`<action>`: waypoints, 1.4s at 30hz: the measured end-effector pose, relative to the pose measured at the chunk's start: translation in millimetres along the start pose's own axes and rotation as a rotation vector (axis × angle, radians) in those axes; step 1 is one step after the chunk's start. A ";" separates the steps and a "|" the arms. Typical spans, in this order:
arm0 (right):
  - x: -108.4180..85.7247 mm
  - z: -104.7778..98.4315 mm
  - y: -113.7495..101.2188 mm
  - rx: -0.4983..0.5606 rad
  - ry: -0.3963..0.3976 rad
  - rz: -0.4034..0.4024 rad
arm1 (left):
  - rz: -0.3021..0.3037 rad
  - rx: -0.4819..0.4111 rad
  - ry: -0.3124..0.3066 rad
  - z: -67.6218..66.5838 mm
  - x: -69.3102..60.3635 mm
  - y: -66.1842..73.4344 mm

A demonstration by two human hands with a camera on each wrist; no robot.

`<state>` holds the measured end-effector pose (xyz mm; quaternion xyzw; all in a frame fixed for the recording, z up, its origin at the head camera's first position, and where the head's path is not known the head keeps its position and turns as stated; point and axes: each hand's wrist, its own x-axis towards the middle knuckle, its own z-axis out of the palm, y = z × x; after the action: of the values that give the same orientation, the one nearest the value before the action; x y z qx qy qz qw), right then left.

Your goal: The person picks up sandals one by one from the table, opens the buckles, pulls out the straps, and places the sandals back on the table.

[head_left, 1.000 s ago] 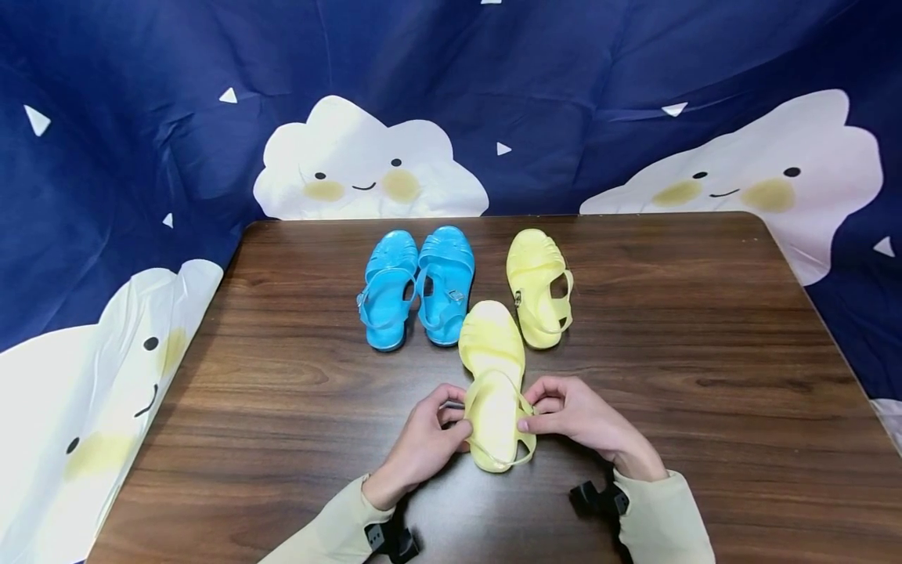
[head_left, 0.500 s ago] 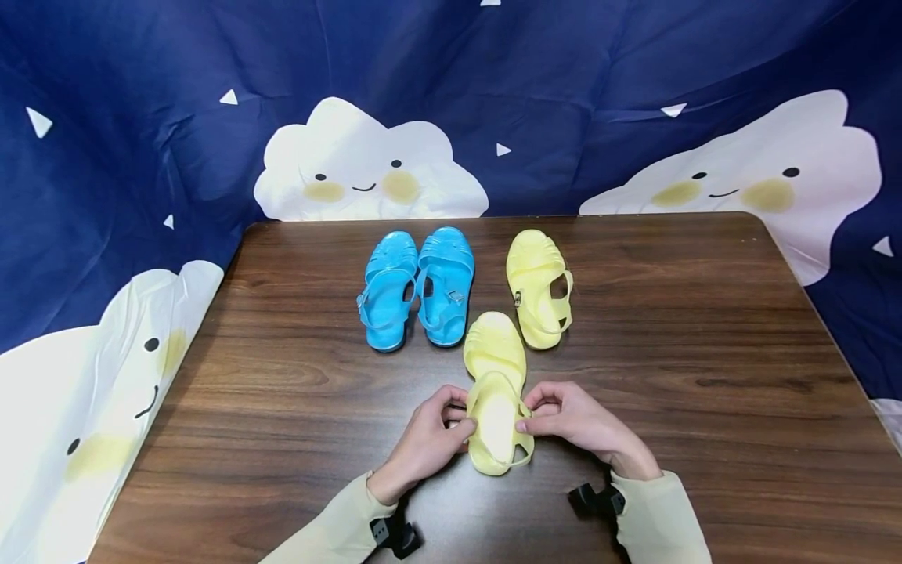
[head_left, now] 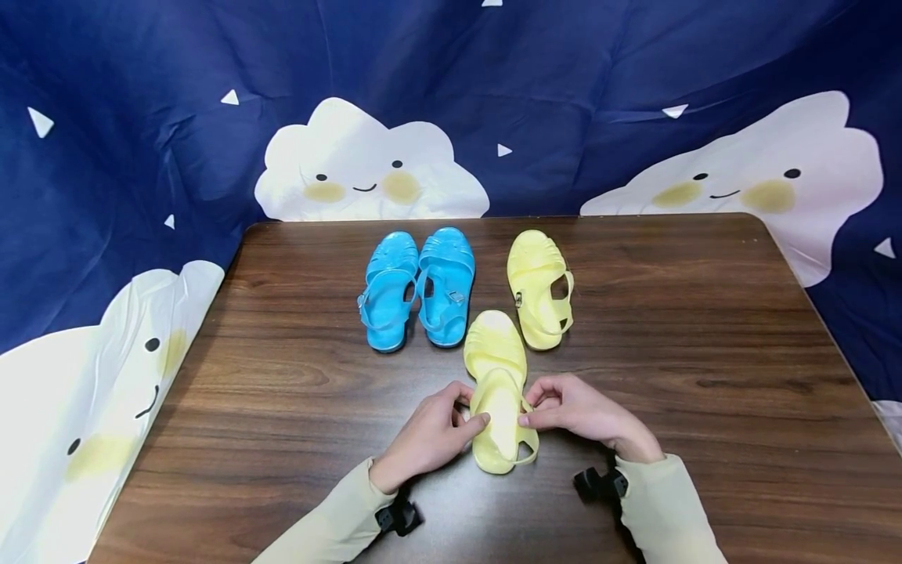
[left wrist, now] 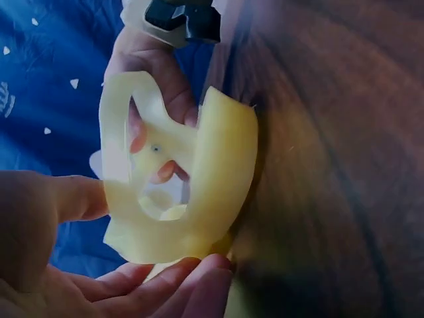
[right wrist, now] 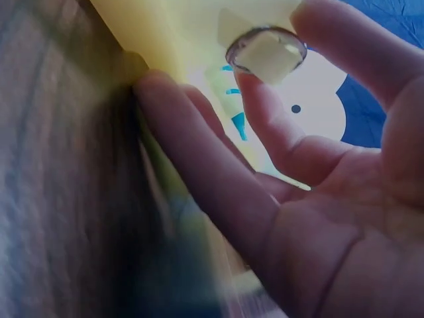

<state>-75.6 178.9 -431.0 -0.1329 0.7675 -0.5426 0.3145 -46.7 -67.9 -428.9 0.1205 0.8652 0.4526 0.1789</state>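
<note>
A yellow sandal [head_left: 495, 352] lies on the table in front of the person, toe pointing away. My left hand [head_left: 430, 435] grips its left side, the thumb over the edge and the fingers along the outer side. In the left wrist view the sandal's heel [left wrist: 218, 165] and back strap fill the middle, with the left fingers [left wrist: 152, 285] against its side. My right hand [head_left: 581, 415] pinches the side strap on the right. The right wrist view shows a metal buckle [right wrist: 268, 53] between that hand's thumb and finger. A second yellow sandal [head_left: 533, 266] lies behind, to the right.
Two blue sandals [head_left: 384, 294] stand side by side at the back left of the held one. The brown wooden table [head_left: 705, 337] ends at a dark blue curtain [head_left: 535, 70] with cloud prints.
The held yellow sandal has come slightly nearer the person and a little to the right. The left thumb has shifted further in over the insole. The other sandals stay put.
</note>
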 end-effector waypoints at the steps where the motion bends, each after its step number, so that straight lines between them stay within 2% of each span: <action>1: 1.1 -1.2 -0.5 -0.010 -0.011 -0.006 | 0.014 0.029 0.004 -0.7 0.9 0.5; 4: 4.2 -5.1 -1.2 -0.028 -0.051 -0.018 | 0.041 0.092 0.013 -1.4 3.4 2.0; 12: 10.7 -13.9 -2.8 -0.028 -0.158 -0.030 | 0.033 0.186 0.084 -1.6 3.0 9.9; 15: 12.1 -18.8 -4.1 -0.068 -0.184 -0.049 | 0.073 0.198 0.122 -1.1 2.6 13.1; 19: 12.4 -26.4 -7.0 -0.089 -0.211 -0.059 | 0.157 0.193 0.150 3.0 2.8 19.1; 23: 11.1 -32.3 -10.3 -0.118 -0.237 -0.064 | 0.210 0.234 0.128 12.5 3.4 26.6; 27: 10.0 -32.7 -12.8 -0.186 -0.239 -0.086 | 0.254 0.377 0.083 22.1 4.1 33.9; 30: 10.2 -30.2 -13.4 -0.218 -0.241 -0.109 | 0.297 0.499 0.091 28.0 5.1 38.3; 33: 10.5 -28.1 -13.5 -0.238 -0.244 -0.126 | 0.325 0.563 0.124 32.1 6.0 40.8; 37: 10.9 -26.8 -12.7 -0.227 -0.253 -0.145 | 0.316 0.573 0.136 33.7 6.8 40.8; 42: 11.9 -25.7 -10.3 -0.204 -0.266 -0.168 | 0.292 0.552 0.086 32.6 8.7 39.2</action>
<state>-102.3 187.8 -420.2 -0.2982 0.7563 -0.4640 0.3518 -39.1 -18.5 -415.4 0.2682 0.9358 0.2261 0.0359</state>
